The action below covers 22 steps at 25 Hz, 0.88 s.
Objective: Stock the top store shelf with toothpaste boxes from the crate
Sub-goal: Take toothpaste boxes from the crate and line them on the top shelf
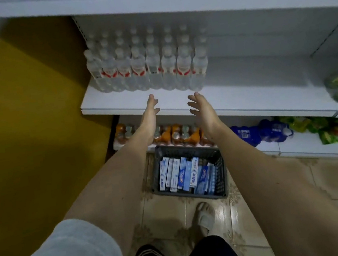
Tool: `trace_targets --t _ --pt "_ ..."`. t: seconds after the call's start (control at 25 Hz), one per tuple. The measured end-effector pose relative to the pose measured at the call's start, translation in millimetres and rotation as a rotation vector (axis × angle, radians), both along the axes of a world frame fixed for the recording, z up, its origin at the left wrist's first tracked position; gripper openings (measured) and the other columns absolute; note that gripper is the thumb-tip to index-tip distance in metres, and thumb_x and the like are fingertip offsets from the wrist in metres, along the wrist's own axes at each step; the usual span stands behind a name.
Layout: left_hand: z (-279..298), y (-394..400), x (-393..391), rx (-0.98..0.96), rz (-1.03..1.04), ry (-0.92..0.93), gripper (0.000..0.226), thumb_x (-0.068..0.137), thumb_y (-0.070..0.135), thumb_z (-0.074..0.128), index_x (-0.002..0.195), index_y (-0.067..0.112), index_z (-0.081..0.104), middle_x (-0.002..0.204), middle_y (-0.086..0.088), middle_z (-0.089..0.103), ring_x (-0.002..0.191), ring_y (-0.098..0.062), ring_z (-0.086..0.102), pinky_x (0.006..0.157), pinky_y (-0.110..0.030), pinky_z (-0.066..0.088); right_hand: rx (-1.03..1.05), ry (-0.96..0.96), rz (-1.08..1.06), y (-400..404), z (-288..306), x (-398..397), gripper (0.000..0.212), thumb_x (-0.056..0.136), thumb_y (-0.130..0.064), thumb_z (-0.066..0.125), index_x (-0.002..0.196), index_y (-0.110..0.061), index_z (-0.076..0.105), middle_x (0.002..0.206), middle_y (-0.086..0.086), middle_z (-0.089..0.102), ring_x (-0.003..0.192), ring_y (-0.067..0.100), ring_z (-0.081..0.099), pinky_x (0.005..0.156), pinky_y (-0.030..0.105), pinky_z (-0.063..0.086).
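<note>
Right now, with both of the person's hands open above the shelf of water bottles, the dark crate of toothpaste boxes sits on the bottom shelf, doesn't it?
Not quite. The head view shows the dark crate of toothpaste boxes on the tiled floor, in front of the shelving. The rest holds: left hand and right hand are open above the shelf of water bottles.

Beyond the 2 hands [152, 114] stand 8 front-row water bottles [147, 72]; below them sits 1 crate [218, 164] holding about 8 toothpaste boxes [183, 173].
</note>
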<state>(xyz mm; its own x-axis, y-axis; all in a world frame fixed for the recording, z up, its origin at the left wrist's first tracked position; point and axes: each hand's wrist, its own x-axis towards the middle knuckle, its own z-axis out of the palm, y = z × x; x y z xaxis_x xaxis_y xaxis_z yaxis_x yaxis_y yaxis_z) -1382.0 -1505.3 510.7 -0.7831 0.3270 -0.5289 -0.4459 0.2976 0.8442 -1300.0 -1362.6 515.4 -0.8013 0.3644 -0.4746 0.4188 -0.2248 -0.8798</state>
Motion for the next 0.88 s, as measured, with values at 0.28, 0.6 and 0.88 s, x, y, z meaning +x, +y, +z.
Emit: trace_targets --t 0.28,0.6,0.88 --pt "-128 34 46 -0.118 -0.012 -0.188 0.071 0.095 0.070 0.019 0.147 0.026 0.039 0.150 -0.004 0.042 0.139 -0.022 0.036 0.115 -0.047 0.021 -0.171 -0.171 -0.002 24 -133 36 0.060 0.099 -0.058 0.030 0.148 -0.025 0.041 0.153 0.000 0.040 0.140 0.022 0.036 0.115 0.046 0.026" --pt "-291 54 81 -0.302 -0.044 -0.472 0.061 0.102 0.056 0.019 0.149 0.022 0.036 0.153 -0.005 0.037 0.145 -0.023 0.026 0.116 -0.045 0.013 -0.342 -0.446 -0.097 27 -306 77 0.052 0.102 -0.050 0.034 0.146 -0.023 0.044 0.148 -0.001 0.045 0.137 0.021 0.039 0.103 0.040 0.030" --pt "-456 56 102 -0.328 -0.041 -0.589 0.052 0.103 0.048 0.030 0.143 0.018 0.045 0.144 -0.002 0.048 0.128 -0.015 0.044 0.096 -0.027 0.025 -0.466 -0.585 -0.185 9 -453 94 0.044 0.103 -0.040 0.037 0.136 -0.016 0.052 0.119 -0.004 0.059 0.106 0.010 0.053 0.095 0.032 0.033"
